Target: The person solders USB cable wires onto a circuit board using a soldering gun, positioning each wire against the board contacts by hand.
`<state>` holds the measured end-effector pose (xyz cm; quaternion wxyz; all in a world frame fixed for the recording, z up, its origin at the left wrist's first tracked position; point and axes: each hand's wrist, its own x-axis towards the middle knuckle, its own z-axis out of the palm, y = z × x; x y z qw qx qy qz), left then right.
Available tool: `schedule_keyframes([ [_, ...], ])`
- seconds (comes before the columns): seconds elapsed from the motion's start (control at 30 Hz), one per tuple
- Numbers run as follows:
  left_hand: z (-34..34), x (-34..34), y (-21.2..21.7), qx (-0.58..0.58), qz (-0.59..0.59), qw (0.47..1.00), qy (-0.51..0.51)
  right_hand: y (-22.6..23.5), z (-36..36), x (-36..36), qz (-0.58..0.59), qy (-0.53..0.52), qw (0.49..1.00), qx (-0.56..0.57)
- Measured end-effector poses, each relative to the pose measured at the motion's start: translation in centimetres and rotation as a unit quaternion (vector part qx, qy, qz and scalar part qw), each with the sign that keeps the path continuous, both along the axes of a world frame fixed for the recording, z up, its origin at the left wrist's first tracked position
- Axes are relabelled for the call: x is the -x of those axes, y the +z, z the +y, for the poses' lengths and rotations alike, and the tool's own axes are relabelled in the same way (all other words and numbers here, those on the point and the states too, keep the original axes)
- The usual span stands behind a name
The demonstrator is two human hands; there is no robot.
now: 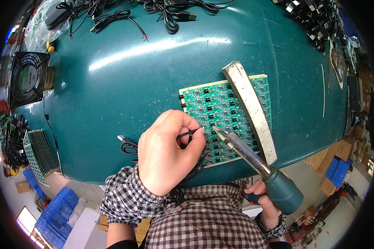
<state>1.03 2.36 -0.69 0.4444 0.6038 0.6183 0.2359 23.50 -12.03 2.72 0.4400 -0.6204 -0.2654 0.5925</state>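
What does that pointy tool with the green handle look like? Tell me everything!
The soldering iron has a thick dark green handle and a long, worn, greyish metal shaft ending in a pointed tip. The right hand grips the handle. It lies slanted, its tip up-left, at the green circuit board, close to the thin black wire pinched by the left hand.

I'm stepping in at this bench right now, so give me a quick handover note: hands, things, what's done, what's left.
Left hand: grip shut on a thin black wire, its end held at the green board.
Right hand: grip shut on the soldering iron by its teal handle; the tip sits at the wire end on the board.
Board lies on the teal table, with a pale metal bar laid across it.
More black cables lie at the far edge; a stack of boards stands to the left.
Done: cannot tell which joints are soldered.
Left: the joint at the tip seems in progress.
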Motion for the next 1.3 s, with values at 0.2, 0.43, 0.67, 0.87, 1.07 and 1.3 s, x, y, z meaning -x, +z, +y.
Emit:
schedule_keyframes([
  [0.2,0.1,0.0,0.3,-0.001,-0.002,1.0,-0.007,-0.1,1.2,0.2,0.038,-0.043,0.998,0.005],
  [0.43,0.0,-0.1,0.4,-0.006,-0.004,1.0,-0.005,-1.9,2.6,-1.4,0.086,-0.118,0.982,-0.118],
  [0.67,-2.1,1.4,3.2,-0.184,0.159,0.967,-0.071,-4.4,4.6,-6.5,0.209,-0.133,0.942,-0.228],
  [0.87,-3.0,3.0,3.6,-0.156,0.127,0.977,-0.075,-5.9,6.1,-8.5,0.296,-0.151,0.909,-0.252],
  [1.07,-0.1,5.8,6.2,-0.212,0.095,0.967,-0.106,-6.7,5.7,-8.9,0.288,-0.133,0.914,-0.253],
  [1.3,6.2,7.8,5.1,-0.279,0.109,0.946,-0.122,-6.5,5.5,-8.7,0.229,-0.184,0.929,-0.223],
])
